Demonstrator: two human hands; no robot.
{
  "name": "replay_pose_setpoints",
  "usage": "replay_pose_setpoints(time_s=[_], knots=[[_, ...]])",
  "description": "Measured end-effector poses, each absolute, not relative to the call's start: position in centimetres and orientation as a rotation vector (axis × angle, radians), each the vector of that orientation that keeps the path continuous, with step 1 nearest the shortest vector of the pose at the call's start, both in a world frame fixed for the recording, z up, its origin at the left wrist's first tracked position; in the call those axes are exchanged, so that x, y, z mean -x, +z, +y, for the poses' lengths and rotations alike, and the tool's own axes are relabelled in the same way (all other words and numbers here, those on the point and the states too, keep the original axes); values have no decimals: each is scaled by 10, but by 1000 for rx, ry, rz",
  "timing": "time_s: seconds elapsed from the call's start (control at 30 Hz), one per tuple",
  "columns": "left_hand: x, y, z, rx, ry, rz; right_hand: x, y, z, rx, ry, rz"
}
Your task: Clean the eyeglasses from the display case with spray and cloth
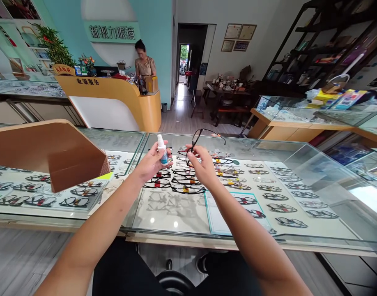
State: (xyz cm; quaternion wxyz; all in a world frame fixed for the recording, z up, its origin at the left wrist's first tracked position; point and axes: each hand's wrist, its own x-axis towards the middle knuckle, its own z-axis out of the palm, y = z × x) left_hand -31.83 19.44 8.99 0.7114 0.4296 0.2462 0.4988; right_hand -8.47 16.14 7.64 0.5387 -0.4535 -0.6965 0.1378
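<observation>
Over glass counter (164, 213) | left fingers (154, 159) wrap white spray bottle (162, 151) | right fingers (195, 155) pinch thin black glasses (198, 131)

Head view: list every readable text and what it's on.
"新视力眼镜": pale green wall sign.
"收银服务": curved orange reception counter.
Too small: label on small white spray bottle in left hand; framed wall certificates.
No text seen: black-framed glasses in right hand.

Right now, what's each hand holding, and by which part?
Left hand grips a small white plastic spray bottle around its body; right hand pinches thin black-framed glasses by a lens rim.
</observation>
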Motion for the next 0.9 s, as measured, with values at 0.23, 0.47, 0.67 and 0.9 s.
replay_pose_setpoints(time_s=[0.23, 0.47, 0.67, 0.9], knots=[[325, 95, 198, -1001, 929, 445, 88, 82, 156, 1005, 541, -1762], [324, 93, 198, -1090, 915, 511, 96, 84, 149, 987, 698, -1810], [316, 83, 199, -1339, 1196, 784, 107, 81, 143, 927, 865, -1820], [313, 77, 196, -1495, 1206, 859, 114, 81, 137, 847, 975, -1847]])
